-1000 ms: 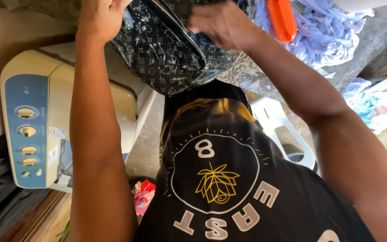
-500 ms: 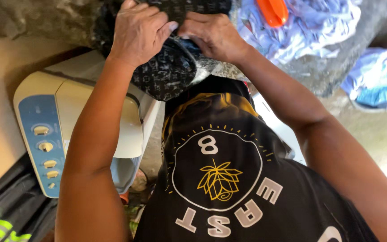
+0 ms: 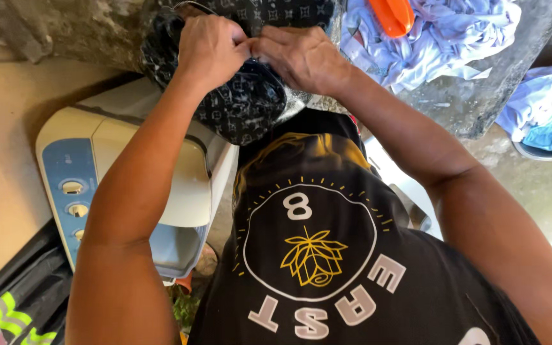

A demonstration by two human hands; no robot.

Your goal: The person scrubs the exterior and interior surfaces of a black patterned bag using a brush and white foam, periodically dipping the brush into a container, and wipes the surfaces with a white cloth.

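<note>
The left hand point(image 3: 211, 48) and the right hand point(image 3: 301, 57) are meeting knuckle to knuckle, each one closing its fingers on a fold of the dark patterned cloth point(image 3: 237, 108), which is bunching under them at the edge of the rough stone surface point(image 3: 467, 96) and hanging just above the white washing machine point(image 3: 161, 160). Pale blue laundry point(image 3: 429, 38) is lying on the stone to the right of the hands, with an orange plastic thing point(image 3: 394, 14) resting on it.
</note>
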